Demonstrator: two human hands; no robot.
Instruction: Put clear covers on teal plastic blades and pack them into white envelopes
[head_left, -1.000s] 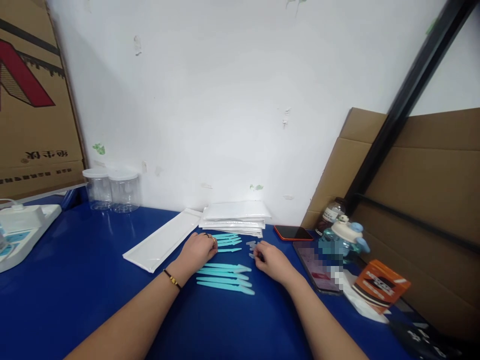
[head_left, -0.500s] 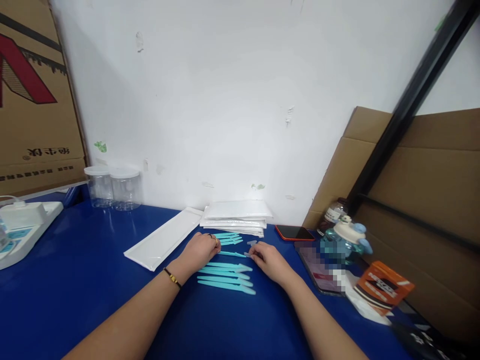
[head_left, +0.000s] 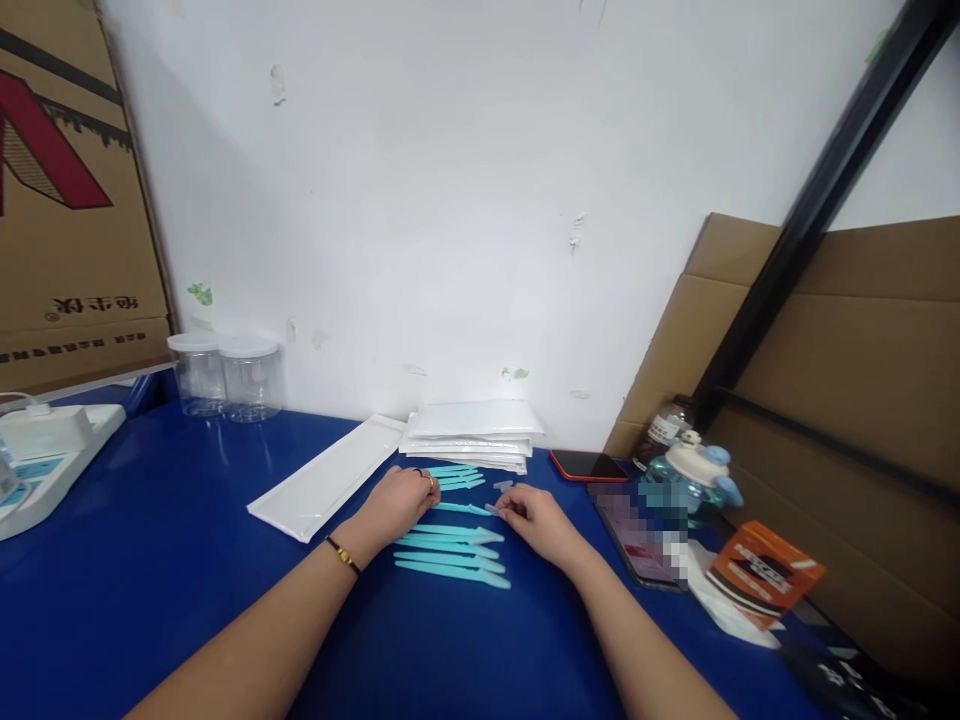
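My left hand (head_left: 405,500) is closed on the handle end of a turquoise eyebrow razor (head_left: 463,508), which lies crosswise between my hands. With closed fingertips, my right hand (head_left: 534,520) pinches a small clear blade cap (head_left: 492,509) at the razor's blade end. How far the cap covers the blade is too small to tell. Nearer to me lie several turquoise eyebrow razors with whitish blade covers (head_left: 454,570), side by side. More turquoise razors (head_left: 461,475) lie beyond my hands, partly behind the left one. Loose clear caps (head_left: 502,485) rest just past my right fingers.
White padded envelopes are stacked (head_left: 472,420) against the wall, with a single one (head_left: 326,480) to the left. Two clear jars (head_left: 251,380) and a power strip (head_left: 60,450) stand farther left. Phones (head_left: 589,465), a teal bottle (head_left: 686,480) and an orange box (head_left: 765,575) are at right.
My right fingers have shifted the clear cap very slightly left, toward the razor. My left hand stays where it was.
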